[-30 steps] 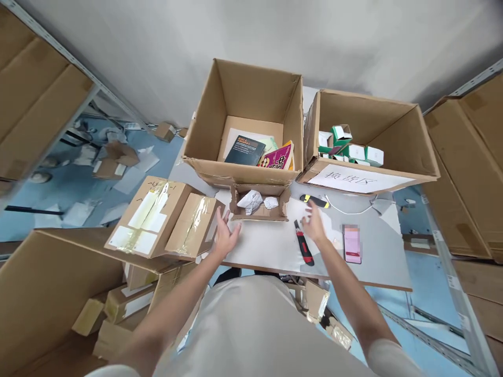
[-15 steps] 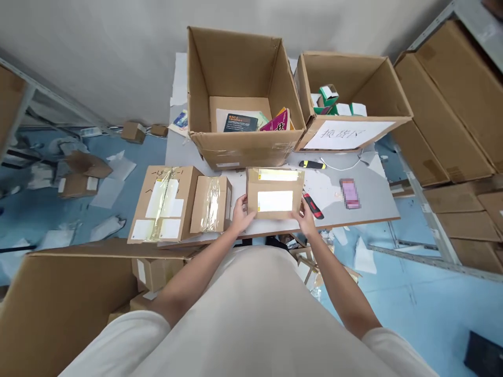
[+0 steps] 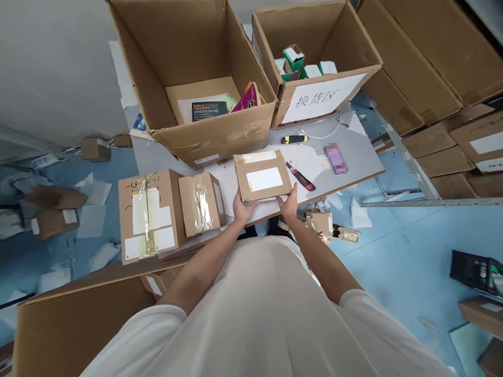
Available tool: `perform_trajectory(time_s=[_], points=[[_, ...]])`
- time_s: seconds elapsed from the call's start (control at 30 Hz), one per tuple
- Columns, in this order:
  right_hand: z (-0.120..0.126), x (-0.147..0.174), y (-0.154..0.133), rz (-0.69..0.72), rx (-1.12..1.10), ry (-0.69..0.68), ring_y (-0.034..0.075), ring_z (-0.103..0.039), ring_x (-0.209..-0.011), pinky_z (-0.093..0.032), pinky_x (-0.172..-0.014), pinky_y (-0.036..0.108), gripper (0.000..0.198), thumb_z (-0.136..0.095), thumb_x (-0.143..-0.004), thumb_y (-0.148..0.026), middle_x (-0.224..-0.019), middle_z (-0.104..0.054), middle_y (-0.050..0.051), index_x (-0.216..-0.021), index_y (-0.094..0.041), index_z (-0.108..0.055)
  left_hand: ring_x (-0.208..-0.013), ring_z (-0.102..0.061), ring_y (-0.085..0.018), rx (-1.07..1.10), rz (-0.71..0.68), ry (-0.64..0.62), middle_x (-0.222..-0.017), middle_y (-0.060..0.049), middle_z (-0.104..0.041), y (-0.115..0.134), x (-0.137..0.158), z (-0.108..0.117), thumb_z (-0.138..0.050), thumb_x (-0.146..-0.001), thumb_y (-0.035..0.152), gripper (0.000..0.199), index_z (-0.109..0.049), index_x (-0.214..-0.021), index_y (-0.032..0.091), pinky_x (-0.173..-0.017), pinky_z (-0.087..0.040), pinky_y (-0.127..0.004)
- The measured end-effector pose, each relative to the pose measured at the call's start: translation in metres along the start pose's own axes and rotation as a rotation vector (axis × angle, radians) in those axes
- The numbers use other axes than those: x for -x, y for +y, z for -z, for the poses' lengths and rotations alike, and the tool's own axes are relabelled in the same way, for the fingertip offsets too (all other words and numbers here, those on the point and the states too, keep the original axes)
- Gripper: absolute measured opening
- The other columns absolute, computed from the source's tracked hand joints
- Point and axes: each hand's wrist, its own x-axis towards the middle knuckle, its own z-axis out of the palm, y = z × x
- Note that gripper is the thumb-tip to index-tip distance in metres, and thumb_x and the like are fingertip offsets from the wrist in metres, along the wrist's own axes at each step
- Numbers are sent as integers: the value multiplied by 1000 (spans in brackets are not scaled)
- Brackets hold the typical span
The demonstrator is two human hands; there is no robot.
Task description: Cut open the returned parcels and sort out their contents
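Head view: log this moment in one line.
left hand: holds carton, near-left corner | right hand: holds carton, near-right corner | red-black cutter: on table

Holds small box (image 3: 264, 177) by its near corners in left hand (image 3: 243, 209) and right hand (image 3: 289, 205), at table (image 3: 348, 180). Shows red knife (image 3: 303, 179) just beside it, yellow knife (image 3: 294, 139) and phone (image 3: 336, 158) beyond, two taped boxes (image 3: 201, 204) at left; behind, books (image 3: 208, 110) in open carton (image 3: 220, 137), green packets (image 3: 310, 71) in another carton (image 3: 338, 47).
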Motion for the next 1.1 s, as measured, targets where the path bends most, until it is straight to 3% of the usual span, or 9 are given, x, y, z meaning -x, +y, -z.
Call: perform_trajectory(time_s=[0.1, 0.2, 0.4, 0.53, 0.67, 0.77, 0.93, 1.03, 1.1], points=[[17, 1, -8, 129, 50, 115, 34, -33, -135, -33, -108, 49, 98, -63, -76, -38, -144, -35, 25, -149, -8, -6, -115, -54, -28, -125, -36, 66, -114, -11, -56, 21, 3, -5, -83, -58, 36, 76, -51, -125, 18, -102, -42, -45], [53, 1, -12, 213, 120, 196, 37, -37, -130, -35, -104, 53, 100, -64, -75, -49, -138, -39, 25, -148, -8, -10, -109, -56, -27, -189, -81, 57, -108, -10, -55, 48, 8, -16, -84, -57, 41, 67, -56, -113, 17, -98, -44, -44], [144, 5, -11, 223, 171, 291, 35, -48, -114, -42, -96, 52, 87, -62, -76, -55, -124, -48, 18, -145, -17, -25, -105, -57, -22, -115, -107, -88, -108, -7, -51, 88, 21, -73, -79, -63, 47, 56, -57, -106, 19, -93, -48, -38], [189, 22, 12, 166, 155, 426, 34, -45, -118, -42, -98, 52, 97, -67, -73, -56, -131, -45, 18, -147, -17, -19, -112, -54, -22, -48, -192, -274, -113, -9, -48, 107, 30, -122, -74, -71, 46, 52, -55, -112, 19, -100, -45, -37], [213, 34, 44, 92, 129, 572, 32, -48, -114, -44, -95, 50, 80, -62, -80, -51, -128, -48, 17, -143, -18, -26, -116, -51, -23, -50, -274, -435, -116, -11, -47, 124, 38, -161, -65, -80, 44, 44, -56, -114, 18, -106, -41, -39], [226, 38, 65, 76, 74, 629, 28, -52, -108, -47, -90, 46, 64, -58, -85, -46, -124, -52, 13, -139, -22, -34, -121, -47, -24, -101, -338, -515, -118, -11, -46, 133, 40, -177, -59, -85, 45, 42, -55, -117, 19, -110, -36, -42], [250, 40, 77, 174, 15, 536, 23, -55, -91, -52, -77, 42, 51, -54, -88, -41, -112, -56, 9, -136, -27, -42, -128, -41, -26, -153, -443, -532, -123, -13, -47, 137, 35, -171, -44, -90, 53, 46, -54, -120, 19, -111, -33, -43], [257, 27, 58, 322, -13, 391, 20, -54, -81, -53, -71, 38, 56, -55, -88, -38, -105, -56, 8, -141, -30, -38, -124, -46, -27, -205, -452, -389, -124, -14, -48, 146, 32, -137, -42, -90, 56, 51, -51, -123, 18, -109, -37, -44], [254, 8, 33, 387, -31, 292, 20, -53, -78, -52, -72, 38, 64, -54, -88, -40, -102, -56, 7, -147, -30, -30, -121, -50, -28, -248, -444, -303, -126, -15, -49, 160, 31, -103, -51, -83, 59, 66, -42, -133, 17, -105, -41, -45]])
